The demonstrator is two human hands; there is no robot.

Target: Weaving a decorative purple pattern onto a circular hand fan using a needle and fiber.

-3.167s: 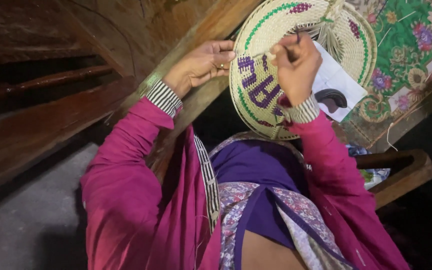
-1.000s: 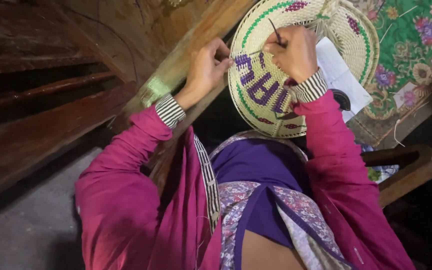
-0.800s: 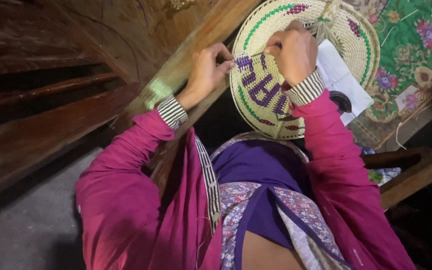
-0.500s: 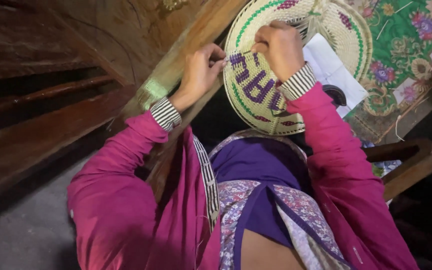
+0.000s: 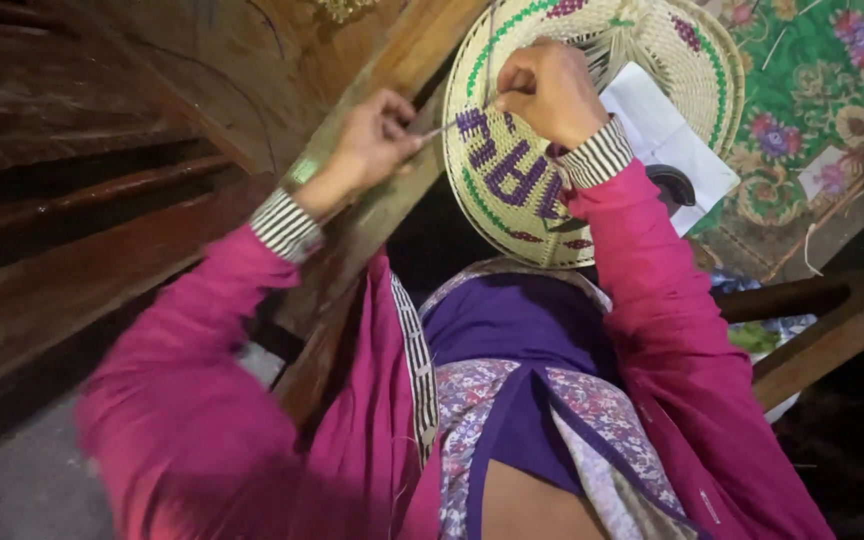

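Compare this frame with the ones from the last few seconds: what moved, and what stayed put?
The left hand has drawn back from the rim of the round woven piece and now pinches a thin strand stretched from the weave. The right hand shifted up the face and stays pressed on it. The woven piece, white paper and floral cloth kept their places.

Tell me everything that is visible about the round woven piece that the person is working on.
The round woven piece looks like pale straw or palm strips, plaited tightly. A green ring runs near its rim, with small maroon motifs, and purple woven shapes cross its middle. It is held tilted toward the camera. The right hand rests on its upper part; the left hand pinches a thin strand at its left edge. A white paper sheet lies behind it.
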